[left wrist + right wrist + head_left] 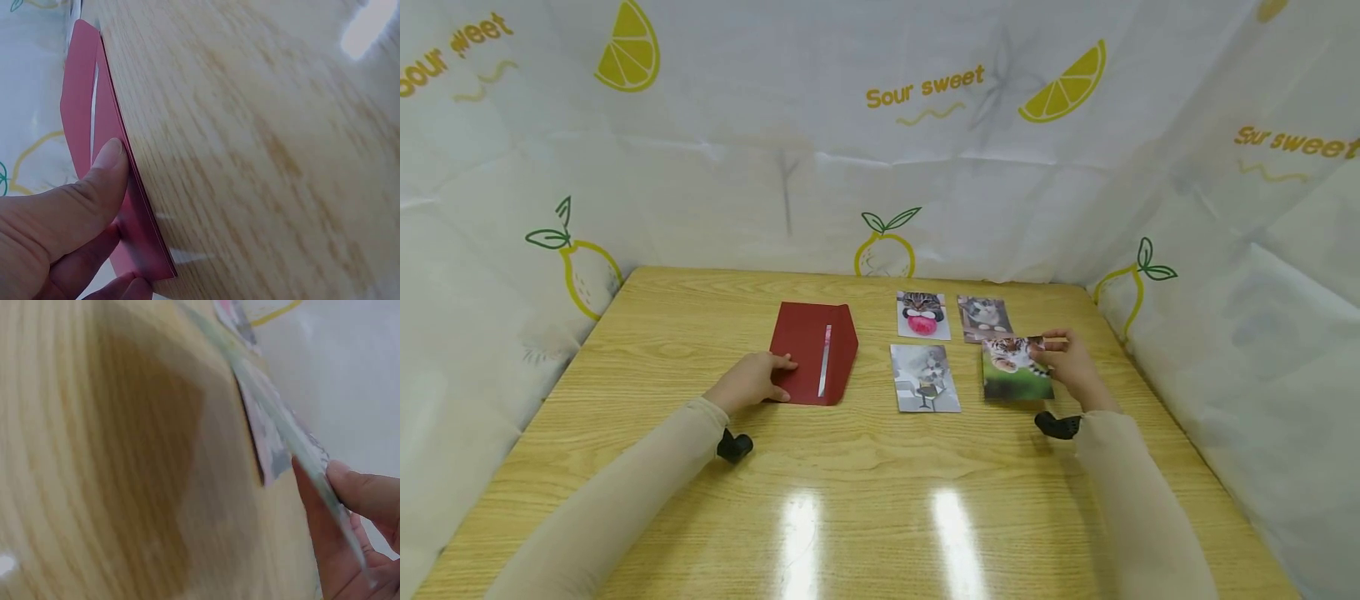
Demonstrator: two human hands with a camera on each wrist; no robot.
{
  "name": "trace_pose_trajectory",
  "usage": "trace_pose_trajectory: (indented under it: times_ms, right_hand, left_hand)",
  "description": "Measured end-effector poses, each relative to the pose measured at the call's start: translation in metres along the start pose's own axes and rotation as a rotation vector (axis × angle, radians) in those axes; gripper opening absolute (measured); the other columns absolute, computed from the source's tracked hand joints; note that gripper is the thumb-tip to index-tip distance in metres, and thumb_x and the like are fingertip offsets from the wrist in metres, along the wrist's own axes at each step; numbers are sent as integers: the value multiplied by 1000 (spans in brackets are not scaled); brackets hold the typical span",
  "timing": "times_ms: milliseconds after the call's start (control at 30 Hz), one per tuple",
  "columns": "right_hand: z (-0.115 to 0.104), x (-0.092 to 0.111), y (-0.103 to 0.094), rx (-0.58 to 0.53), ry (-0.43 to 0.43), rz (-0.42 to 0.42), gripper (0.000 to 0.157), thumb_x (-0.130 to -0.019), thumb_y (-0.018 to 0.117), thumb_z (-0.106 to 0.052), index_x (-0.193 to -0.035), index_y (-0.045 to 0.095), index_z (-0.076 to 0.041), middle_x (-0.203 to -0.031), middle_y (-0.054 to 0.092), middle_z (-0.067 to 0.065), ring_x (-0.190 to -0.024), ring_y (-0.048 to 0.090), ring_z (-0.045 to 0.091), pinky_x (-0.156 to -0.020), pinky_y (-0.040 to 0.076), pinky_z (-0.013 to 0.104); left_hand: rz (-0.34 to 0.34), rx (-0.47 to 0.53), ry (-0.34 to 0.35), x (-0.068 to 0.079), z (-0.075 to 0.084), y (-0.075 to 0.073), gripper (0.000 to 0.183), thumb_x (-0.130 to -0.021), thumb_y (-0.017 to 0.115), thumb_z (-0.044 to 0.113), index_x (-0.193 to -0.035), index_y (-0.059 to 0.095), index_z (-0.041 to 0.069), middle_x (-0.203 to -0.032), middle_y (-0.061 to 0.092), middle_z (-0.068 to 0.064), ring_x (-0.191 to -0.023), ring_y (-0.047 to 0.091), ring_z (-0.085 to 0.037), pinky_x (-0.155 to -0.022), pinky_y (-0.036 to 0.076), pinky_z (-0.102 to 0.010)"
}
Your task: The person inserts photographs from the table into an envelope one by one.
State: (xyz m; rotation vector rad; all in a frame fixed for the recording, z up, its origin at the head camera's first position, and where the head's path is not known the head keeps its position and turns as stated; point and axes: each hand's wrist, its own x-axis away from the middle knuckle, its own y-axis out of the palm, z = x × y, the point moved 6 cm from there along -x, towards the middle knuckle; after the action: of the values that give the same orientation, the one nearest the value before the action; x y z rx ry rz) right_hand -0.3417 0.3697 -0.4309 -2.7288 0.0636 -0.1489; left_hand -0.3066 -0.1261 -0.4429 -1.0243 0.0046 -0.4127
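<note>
A red envelope (797, 333) lies at the table's left middle, its pointed flap open to the right and a silvery strip showing near the opening. At its left end my left hand (749, 381) grips it, with the thumb (107, 164) across the face in the left wrist view. Held tilted over the table, a tiger-cub photo card (1017, 385) is pinched between the thumb (362, 490) and fingers of my right hand (1072, 371). In the right wrist view this card is nearly edge-on and casts a shadow on the wood.
Three cat photo cards lie between the envelope and my right hand: one with a pink ball (922, 326), a grey cat card (925, 379), and another cat card (981, 312) partly behind the tiger card. A white lemon-print curtain (737, 183) borders the wooden table (880, 475).
</note>
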Motion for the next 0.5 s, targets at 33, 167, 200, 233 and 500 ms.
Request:
trace_pose_trajectory:
  times_ms: [33,167,200,233,500]
  right_hand:
    - [-2,1,0,-23,0,3,56,-90,60,-14,-132,26,2,-108,39,9,-77,53,6,-58,45,24]
    - [-15,4,1,-86,3,23,58,-90,61,-19,-134,27,-1,-107,38,4,-79,51,6,-59,44,23]
    - [-19,5,3,-107,4,26,58,-90,60,-19,-134,27,-1,-106,38,3,-79,50,7,-59,44,23]
    - [-23,6,6,-125,4,30,57,-90,60,-18,-134,28,-2,-106,39,2,-78,50,7,-58,44,22]
    - [-61,10,39,-350,-10,65,42,-88,62,-7,-122,39,-12,-102,44,2,-71,51,6,-51,41,19]
  left_hand:
    - [-1,1,-2,0,0,0,55,-78,75,15,-129,56,7,-140,42,-14,-131,32,-37,-104,33,-45]
    - [-7,2,-9,0,0,0,55,-78,75,15,-129,56,9,-141,42,-13,-132,32,-36,-105,33,-45]
    - [-7,0,-6,0,0,0,55,-78,75,15,-129,56,8,-141,42,-13,-132,32,-37,-105,33,-45]
    - [-8,0,-8,-1,0,0,55,-78,75,16,-129,56,8,-141,41,-13,-132,32,-36,-105,32,-45]
    - [-5,-5,-9,-2,-2,1,55,-78,75,17,-129,56,9,-141,41,-12,-132,31,-36,-105,32,-45]
